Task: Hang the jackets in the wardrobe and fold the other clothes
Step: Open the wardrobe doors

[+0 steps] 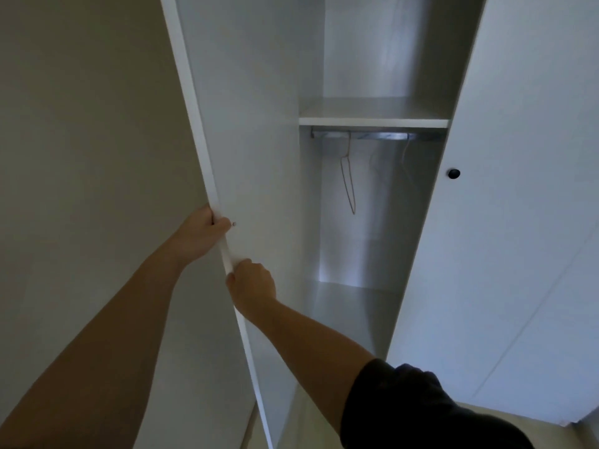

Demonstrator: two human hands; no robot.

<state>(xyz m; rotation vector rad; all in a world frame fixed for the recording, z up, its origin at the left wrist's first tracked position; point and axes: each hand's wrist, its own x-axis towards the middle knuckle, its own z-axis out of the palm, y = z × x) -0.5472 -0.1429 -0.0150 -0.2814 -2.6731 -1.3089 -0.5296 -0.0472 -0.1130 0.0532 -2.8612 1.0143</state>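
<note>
White door (246, 124): smooth, matt painted board standing open on the wardrobe's left side. It looks stiff and flat, and I'd guess it swings lightly on its hinges. No knob shows on this inner face, so the long thin edge is the natural place to take hold.
Left hand (201, 233): grips that edge, thumb laid on the inner face and fingers wrapped out of sight behind the board.
Right hand (252, 283): just below the other, fingers curled round the same edge.
Wardrobe (389, 222): tall, narrow white carcass right in front of the person, with plain hard panels and a bare floor inside.
Rail (372, 136): shiny metal bar fixed just under the shelf (372, 122).
Wire hanger (348, 186): thin, springy and pale, hanging from the rail. It would bend under a heavy coat, so it is best lifted by the hook.
Second hanger (406, 153): fainter, toward the right of the rail and apart from the first. Its shape is hard to make out.
Closed door (518, 189): the same white board on the right, with a small round black knob (454, 173).
Jackets: none in view, so I cannot tell where they lie. I'd expect soft, floppy cloth, best held at the collar or shoulders.
Sleeve (421, 409): dark soft fabric on the right upper arm.
</note>
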